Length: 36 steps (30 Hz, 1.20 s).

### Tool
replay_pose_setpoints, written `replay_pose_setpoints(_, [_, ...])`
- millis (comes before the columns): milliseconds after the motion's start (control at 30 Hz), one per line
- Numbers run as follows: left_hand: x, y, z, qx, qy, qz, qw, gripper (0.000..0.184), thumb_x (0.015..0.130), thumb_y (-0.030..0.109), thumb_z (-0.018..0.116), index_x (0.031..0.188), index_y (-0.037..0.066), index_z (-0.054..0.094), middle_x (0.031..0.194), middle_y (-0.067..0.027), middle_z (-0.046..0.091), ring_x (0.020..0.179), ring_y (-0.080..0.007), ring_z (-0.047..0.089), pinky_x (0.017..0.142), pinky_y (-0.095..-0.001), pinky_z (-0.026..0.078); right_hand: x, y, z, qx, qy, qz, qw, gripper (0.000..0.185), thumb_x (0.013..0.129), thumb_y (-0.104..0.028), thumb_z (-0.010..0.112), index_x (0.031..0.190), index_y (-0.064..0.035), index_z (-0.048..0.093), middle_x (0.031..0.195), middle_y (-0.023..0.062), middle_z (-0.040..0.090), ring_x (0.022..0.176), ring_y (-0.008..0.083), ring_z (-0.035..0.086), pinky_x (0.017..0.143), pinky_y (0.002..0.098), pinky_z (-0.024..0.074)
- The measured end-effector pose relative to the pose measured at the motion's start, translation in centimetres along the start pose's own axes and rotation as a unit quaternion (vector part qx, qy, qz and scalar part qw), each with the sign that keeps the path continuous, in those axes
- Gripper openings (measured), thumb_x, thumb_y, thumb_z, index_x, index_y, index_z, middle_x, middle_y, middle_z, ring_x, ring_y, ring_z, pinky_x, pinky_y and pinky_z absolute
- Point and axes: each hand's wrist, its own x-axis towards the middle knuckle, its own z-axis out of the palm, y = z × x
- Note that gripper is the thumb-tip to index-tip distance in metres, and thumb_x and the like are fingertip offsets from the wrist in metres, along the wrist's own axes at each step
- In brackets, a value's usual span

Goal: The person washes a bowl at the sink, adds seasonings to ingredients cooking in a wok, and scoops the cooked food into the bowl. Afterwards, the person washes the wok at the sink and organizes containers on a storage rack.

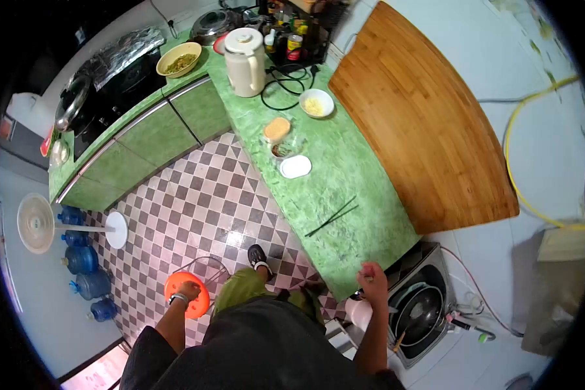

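Observation:
My left hand (188,290), with a bracelet at the wrist, hangs over an orange stool (195,305); its fingers look loosely apart, and nothing shows in them. At the near end of the green counter (364,227), my right hand (372,281) is raised with curled fingers. Whatever it may hold is too small to make out. Two dark chopsticks (331,216) lie crossed on the counter, beyond my right hand. Further along are a white lid (295,167), a clear container of dark food (281,150), a tub with an orange-tan top (277,129) and a white bowl (316,103) holding pale yellow food.
A cream electric kettle (245,64) and a looped black cord (286,88) occupy the counter's far end. A wooden board (429,123) leans against the wall. On my right, the sink (450,315) holds a dark wok (418,313). Several blue water bottles (92,284) line the left wall.

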Motion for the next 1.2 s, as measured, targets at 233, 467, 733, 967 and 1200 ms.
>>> replay_pose_setpoints(233, [2.2, 14.7, -7.7, -0.173, 0.125, 0.236, 0.948, 0.032, 0.083, 0.026, 0.066, 0.108, 0.006, 0.069, 0.098, -0.0167, 0.071, 0.087, -0.0274, 0.07, 0.079, -0.0365, 0.055, 19.7, -11.1, 10.0, -0.018, -0.125, -0.119, 0.985, 0.047, 0.076, -0.005, 0.076, 0.12, -0.0038, 0.06, 0.108, 0.006, 0.066, 0.096, 0.0186, 0.063, 0.085, 0.0333, 0.0504])
replay_pose_setpoints(467, [4.5, 33.7, -14.8, -0.242, 0.077, 0.36, 0.898, 0.041, 0.084, 0.018, 0.069, 0.121, 0.004, 0.062, 0.101, -0.0135, 0.069, 0.09, -0.022, 0.068, 0.081, -0.0326, 0.054, 34.9, -15.1, 18.6, -0.049, -0.117, -0.147, 0.981, 0.061, 0.072, 0.004, 0.075, 0.13, -0.0041, 0.056, 0.123, 0.0094, 0.061, 0.103, 0.0202, 0.06, 0.087, 0.0347, 0.0517])
replay_pose_setpoints(733, [10.6, 47.7, -16.0, -0.362, -0.131, 0.211, 0.899, 0.063, 0.088, 0.005, 0.066, 0.145, 0.001, 0.038, 0.127, -0.0113, 0.058, 0.114, -0.0213, 0.058, 0.091, -0.0348, 0.051, 36.8, -16.9, 22.0, -0.01, -0.176, -0.053, 0.983, 0.065, 0.072, 0.007, 0.075, 0.132, -0.0053, 0.055, 0.12, 0.007, 0.062, 0.096, 0.0165, 0.06, 0.076, 0.03, 0.0522])
replay_pose_setpoints(967, [7.7, 47.0, -17.0, -0.392, -0.133, 0.277, 0.867, 0.063, 0.083, 0.008, 0.069, 0.14, -0.001, 0.044, 0.113, -0.0122, 0.065, 0.1, -0.0183, 0.065, 0.086, -0.0343, 0.054, 34.7, -20.7, 20.3, 0.024, -0.146, -0.081, 0.986, 0.066, 0.071, 0.009, 0.069, 0.132, -0.0102, 0.057, 0.122, 0.0056, 0.06, 0.098, 0.0149, 0.06, 0.075, 0.0281, 0.0521])
replay_pose_setpoints(1200, [6.8, 50.2, -23.3, -0.271, 0.053, 0.373, 0.886, 0.06, 0.081, 0.011, 0.068, 0.136, 0.001, 0.048, 0.099, -0.0165, 0.07, 0.087, -0.0242, 0.071, 0.077, -0.036, 0.057, 39.6, -25.3, 21.3, 0.018, -0.163, -0.168, 0.972, 0.068, 0.07, 0.011, 0.069, 0.134, -0.0084, 0.054, 0.124, 0.0094, 0.058, 0.1, 0.0194, 0.062, 0.072, 0.032, 0.0544])
